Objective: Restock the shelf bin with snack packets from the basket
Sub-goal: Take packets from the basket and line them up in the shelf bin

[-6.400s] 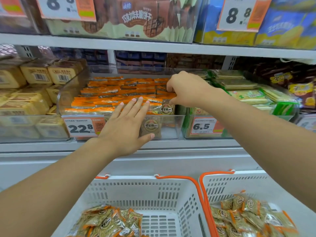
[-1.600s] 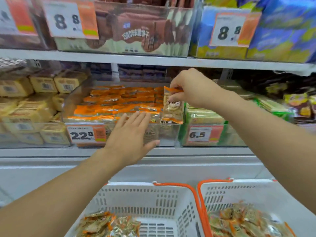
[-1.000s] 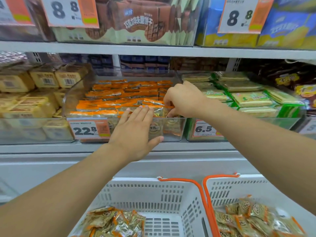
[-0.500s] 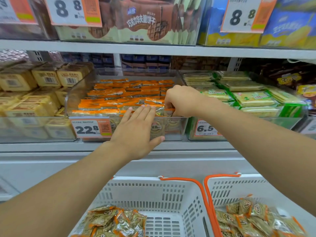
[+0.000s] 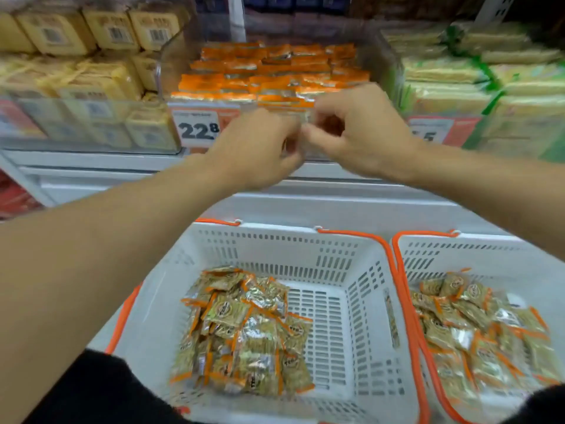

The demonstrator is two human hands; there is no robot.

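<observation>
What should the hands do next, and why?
Probably the right hand should drop toward the white plastic basket with orange handles for more gold-and-orange snack packets. Both hands, including the left hand, sit blurred at the front of the clear shelf bin; whether either holds anything is unclear. Plenty of packets remain below.

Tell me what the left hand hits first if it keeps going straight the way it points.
Probably the right hand: the left hand points toward it, fingertips nearly meeting. Just behind sits the bin; blur hides the depth.
</observation>
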